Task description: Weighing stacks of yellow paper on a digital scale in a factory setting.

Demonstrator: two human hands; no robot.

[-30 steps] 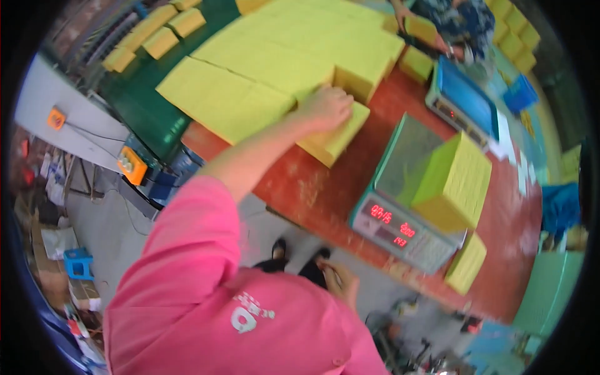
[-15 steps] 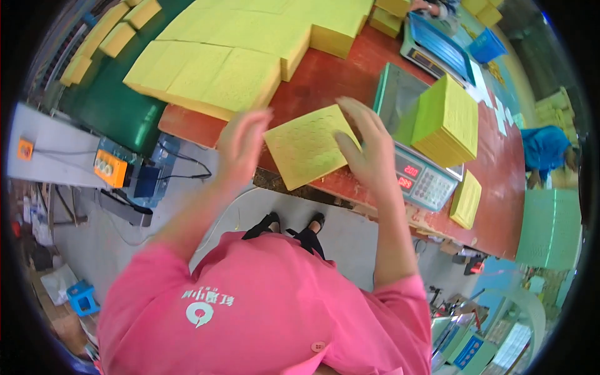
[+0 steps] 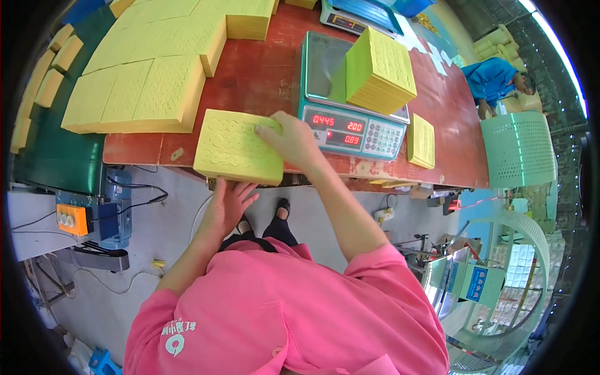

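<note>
1. Both hands have moved in on the yellow stack since half a second ago: then they stood spread on either side of it, now our right hand touches it and our left hand sits low at its near edge.
2. Stack has turned too: it lay slantwise before, now its long near side faces us.
3. Stack now: at the front edge of the red table, jutting past that edge toward us, left of the scale.
4. Right hand: reaches in from the right, thumb on the stack's top, other fingers partly hidden at its far right corner. We cannot tell if it pinches.
5. Left hand: palm turned up, fingers spread, just below the near side; we cannot tell if it bears any weight.
6. Arms: right forearm slants up and left, left forearm slants up and right, elbow bent.
7. Around: tall pile on the scale, red digits lit; smaller pile right of the scale; block of stacks farther left; person in blue beyond the table's right end.
</note>
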